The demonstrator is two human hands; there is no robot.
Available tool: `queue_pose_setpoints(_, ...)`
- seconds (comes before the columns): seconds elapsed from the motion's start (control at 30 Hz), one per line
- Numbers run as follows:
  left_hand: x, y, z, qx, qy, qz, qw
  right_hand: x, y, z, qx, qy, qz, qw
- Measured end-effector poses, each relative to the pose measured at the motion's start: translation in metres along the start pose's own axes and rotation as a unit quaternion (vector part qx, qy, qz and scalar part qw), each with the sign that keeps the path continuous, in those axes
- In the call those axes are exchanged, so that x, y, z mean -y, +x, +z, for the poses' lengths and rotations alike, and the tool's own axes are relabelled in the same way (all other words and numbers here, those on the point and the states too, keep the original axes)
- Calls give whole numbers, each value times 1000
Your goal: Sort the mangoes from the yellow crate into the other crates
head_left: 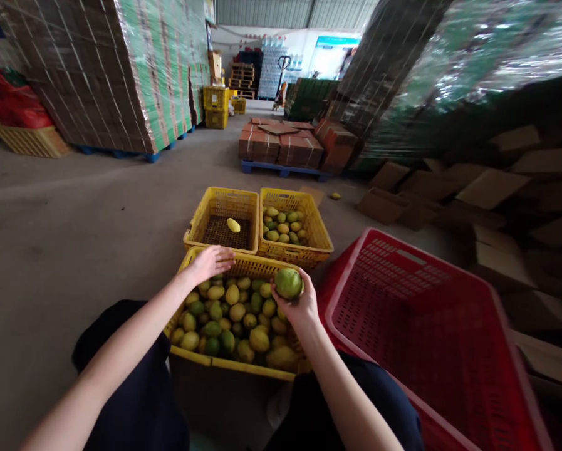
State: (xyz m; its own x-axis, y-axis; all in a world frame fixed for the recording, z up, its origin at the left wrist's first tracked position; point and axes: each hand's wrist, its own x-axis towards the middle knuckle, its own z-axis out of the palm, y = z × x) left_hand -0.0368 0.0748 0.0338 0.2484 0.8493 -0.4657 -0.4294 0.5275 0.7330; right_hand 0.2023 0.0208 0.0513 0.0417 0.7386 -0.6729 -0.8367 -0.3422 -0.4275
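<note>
My right hand [299, 304] grips a large green lemon [288, 284] above the right side of the near yellow crate. My left hand [211, 263] is open, fingers stretched out, over that crate's far rim, with nothing in it. The near yellow crate [243, 368] is filled with yellow and green lemons [237, 312]. Behind it, the back left yellow crate [191, 225] shows one yellow lemon [234, 225]; whether this lemon rests on the bottom or is in the air, I cannot tell. The back right yellow crate [319, 237] holds several greenish-yellow lemons [283, 228].
A big red crate [369, 338] stands close on my right. Cardboard boxes [492, 188] lie heaped beyond it. A pallet of brown cartons [281, 145] is ahead, and a wrapped pallet stack [153, 75] rises at left. One lemon [336, 196] lies on the floor.
</note>
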Motion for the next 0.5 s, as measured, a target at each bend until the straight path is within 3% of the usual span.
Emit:
queue_pose_setpoints(0.07, 10, -7, 2, 79, 91, -44, 992, -12, 6, -1, -20, -40, 10, 999)
queue_pose_setpoints(0.17, 21, -15, 7, 161, 266, -56, 949, -41, 11, -6, -25, -108, 57, 992)
queue_pose_setpoints(0.27, 18, -25, 11, 136, 461, -9, 877, -76, 15, -19, -9, -224, 148, 963)
queue_pose_setpoints(0.37, 10, -37, 12, 82, 633, 47, 768, -106, 19, -41, 15, -344, 237, 908)
queue_pose_setpoints(0.43, 5, -44, 14, 71, 697, 52, 711, -117, 22, -55, 8, -376, 263, 888)
queue_pose_setpoints(0.5, 3, -48, 14, 79, 734, 36, 674, -121, 26, -66, -12, -398, 277, 874)
